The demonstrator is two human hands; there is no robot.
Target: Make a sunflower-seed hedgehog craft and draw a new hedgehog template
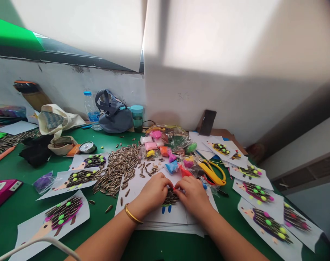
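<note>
My left hand [156, 191] and my right hand [192, 195] meet over a white paper [178, 217] at the table's middle. Under my fingers lies a hedgehog picture with sunflower-seed spines [170, 198] and two blue feet [166, 209]. My right thumb and forefinger pinch a small red bit of modelling clay [174, 188]. The fingers of my left hand are closed close beside it; whatever they may hold is hidden. To the left is a heap of sunflower seeds [121, 163]. Beyond my hands lie a packet of red clay [184, 171] and a blue one [172, 166].
Finished-looking seed hedgehogs on paper lie at left [64, 214] and right [268, 221]. Yellow-handled scissors [212, 174] lie by the clay packets. A phone [207, 122], a teal-lidded cup [137, 119], a grey bag [116, 117] and a water bottle [92, 110] stand along the wall.
</note>
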